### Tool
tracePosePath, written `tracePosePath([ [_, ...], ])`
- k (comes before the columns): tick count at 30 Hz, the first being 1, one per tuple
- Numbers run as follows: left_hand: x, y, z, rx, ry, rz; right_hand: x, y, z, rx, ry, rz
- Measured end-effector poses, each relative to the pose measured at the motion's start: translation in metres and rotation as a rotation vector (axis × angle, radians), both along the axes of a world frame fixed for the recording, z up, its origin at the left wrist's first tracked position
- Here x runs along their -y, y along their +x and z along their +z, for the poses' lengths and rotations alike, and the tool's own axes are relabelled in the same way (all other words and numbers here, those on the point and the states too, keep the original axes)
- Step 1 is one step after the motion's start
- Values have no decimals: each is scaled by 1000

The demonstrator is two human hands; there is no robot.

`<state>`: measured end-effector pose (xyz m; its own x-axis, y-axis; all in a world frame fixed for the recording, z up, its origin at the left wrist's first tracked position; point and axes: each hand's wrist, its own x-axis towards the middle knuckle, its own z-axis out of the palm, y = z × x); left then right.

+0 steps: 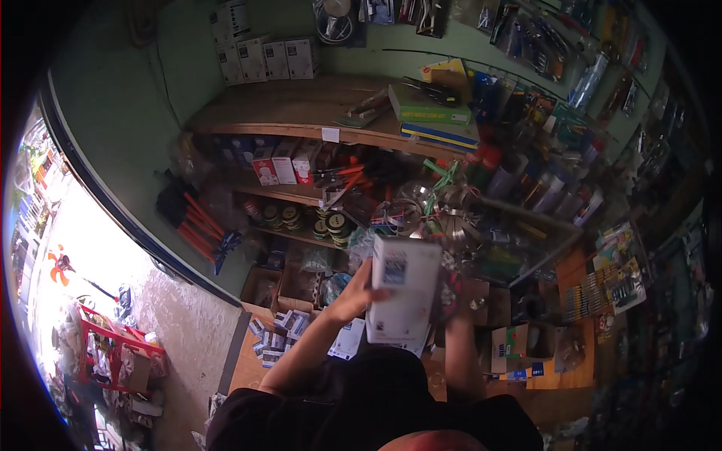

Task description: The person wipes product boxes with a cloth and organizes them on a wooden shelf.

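A white cardboard box with a dark printed square on its upper part stands upright in front of my chest. My left hand grips it by its left side, thumb across the front. On the other side, my right hand is in shadow just past the box's right edge, its fingers dim and blurred beside something dark and pinkish. I cannot tell whether it holds that. More white boxes lie on the counter below, partly covered by the held box and my cap.
Small blue-and-white boxes are heaped to the left. An opened carton sits to the right. Ahead, wooden shelves carry boxes, tape rolls and orange-handled tools. Four-sided white boxes line the top shelf. A red crate stands outside the doorway.
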<state>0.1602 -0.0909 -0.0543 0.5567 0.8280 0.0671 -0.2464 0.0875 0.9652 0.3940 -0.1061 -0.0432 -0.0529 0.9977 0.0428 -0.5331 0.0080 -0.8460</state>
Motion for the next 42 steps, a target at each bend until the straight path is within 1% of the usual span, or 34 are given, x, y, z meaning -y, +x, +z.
tracePosePath([
  [1, -1, 8, -13, 183, -175, 26, 3, -5, -6, -2, 1, -6],
  [3, -12, 7, -16, 387, -465, 79, 16, -25, -19, 527, 524, -186],
  [4, -19, 13, -17, 554, -540, 183, 27, -35, -20, 458, 267, -126],
  [5, -28, 12, -19, 653, -534, 222, 25, -41, -32, 589, 542, -182],
  [7, -36, 9, -33, 688, -523, 243, 40, -48, -32, 619, 484, -161],
  [8, -31, 6, -37, 582, -562, 191, 42, -45, -37, 620, 489, -166],
  [9, -24, 2, -43, 475, -596, 139, 40, -39, -46, 522, 285, -151],
  [10, -23, -6, -65, 321, -527, 86, 35, -33, -56, 421, 83, -131],
  [11, -18, -4, -71, 214, -459, 6, 28, -33, -56, 110, 8, -100],
  [13, 0, 1, -70, 172, -278, -75, 18, -23, -36, 117, 356, -279],
  [14, 2, 3, -66, 173, -277, -73, 14, -19, -41, 118, 357, -276],
  [16, 5, 6, -59, 196, -96, -114, 1, -18, -47, -164, 406, -49],
  [17, 5, 4, -53, 198, -94, -112, -1, -20, -42, -303, 426, 66],
  [18, 0, -1, -46, 146, -112, -83, 11, -19, -37, 436, 342, -243],
  [19, -7, -7, -35, 94, -126, -54, 15, -22, -50, 435, 348, -241],
  [20, -16, -15, -24, -112, 140, 0, 24, -25, -72, 38, 293, -207],
  [21, -14, -19, -7, -112, 148, 0, 27, -27, -85, -355, 231, -167],
  [22, -7, -22, 13, -222, 153, 16, 29, -33, -77, -352, 239, -168],
  [23, -4, -23, 23, -332, 155, 32, 38, -45, -61, -260, 174, -339],
  [24, -6, -23, 18, -393, 290, 73, 45, -52, -53, -167, 102, -511],
  [25, 1, -20, 18, -393, 288, 66, 44, -51, -56, -167, 99, -517],
  [27, 17, -15, 21, -539, 637, 239, 41, -52, -61, 364, 155, -747],
  [28, 19, -13, 21, -603, 764, 252, 40, -43, -60, 517, 291, -704],
  [29, 22, -12, 29, -604, 768, 242, 34, -34, -56, 513, 287, -714],
  [31, 33, -10, 51, -582, 646, 272, 22, -16, -59, -582, 379, 153],
  [32, 31, -12, 51, -509, 578, 240, 8, -7, -135, -490, 122, -16],
  [33, 20, -19, 37, -413, 616, 184, 12, -5, -138, -489, 118, -23],
  [34, 17, -13, 24, -199, 479, 202, -90, -30, -60, -461, 135, -34],
  [35, 16, -8, 17, 9, 340, 219, -68, -58, -76, -436, 154, -44],
  [38, 4, -8, 48, 271, 289, 243, -37, -82, -90, -366, 203, -70],
  [39, 2, -11, 49, 340, 267, 256, 28, -64, -131, -346, 208, -80],
  [40, -16, -19, 10, 366, 220, 272, 43, -60, -135, -329, 204, -93],
  [41, -10, -16, 9, 391, 177, 230, 53, -57, -126, -313, 194, -109],
  [42, -3, -15, 9, 297, 217, 203, 28, -58, -119, -300, 175, -130],
])
